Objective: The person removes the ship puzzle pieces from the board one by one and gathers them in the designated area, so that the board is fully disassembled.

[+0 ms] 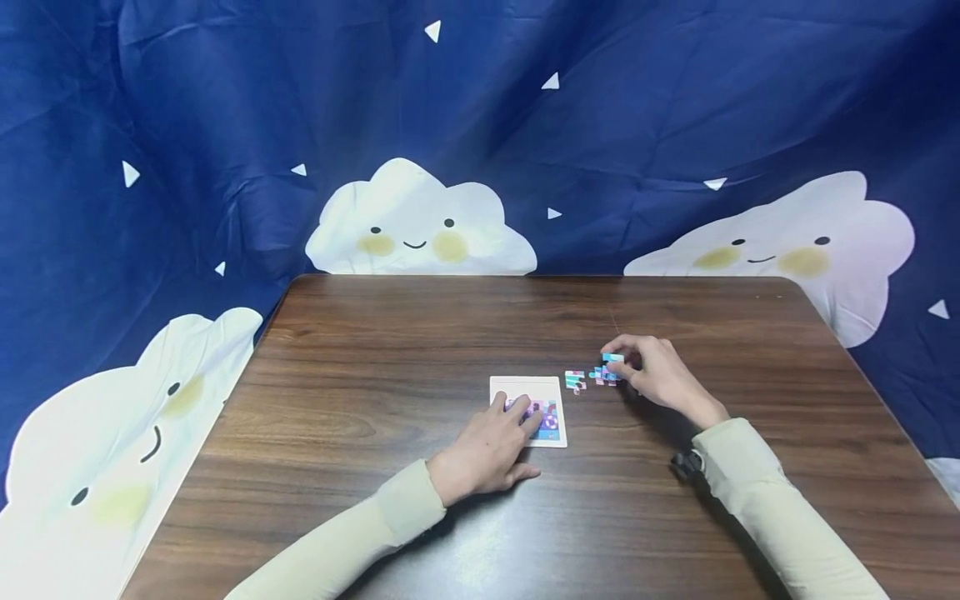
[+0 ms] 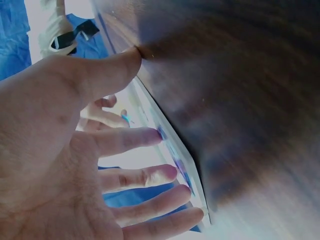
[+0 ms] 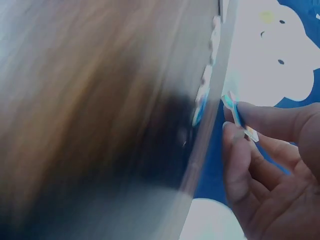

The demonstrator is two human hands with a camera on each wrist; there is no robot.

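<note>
A white puzzle tray (image 1: pixel 525 385) lies flat on the table, with colourful puzzle pieces set in its lower right part. My left hand (image 1: pixel 489 446) rests on the tray with fingers spread, fingertips on the picture and thumb out over the wood. Between thumb and fingers my right hand (image 1: pixel 662 373) pinches a puzzle piece (image 3: pixel 235 110), raised above the table in the right wrist view. Close below that piece lie more joined or overlapping pieces (image 1: pixel 600 376). Another loose piece (image 1: pixel 575 381) sits between them and the tray.
The brown wooden table (image 1: pixel 390 333) reaches to a blue curtain (image 1: pixel 480 100) printed with white clouds. A black strap (image 1: pixel 684 465) hangs at the right sleeve cuff.
</note>
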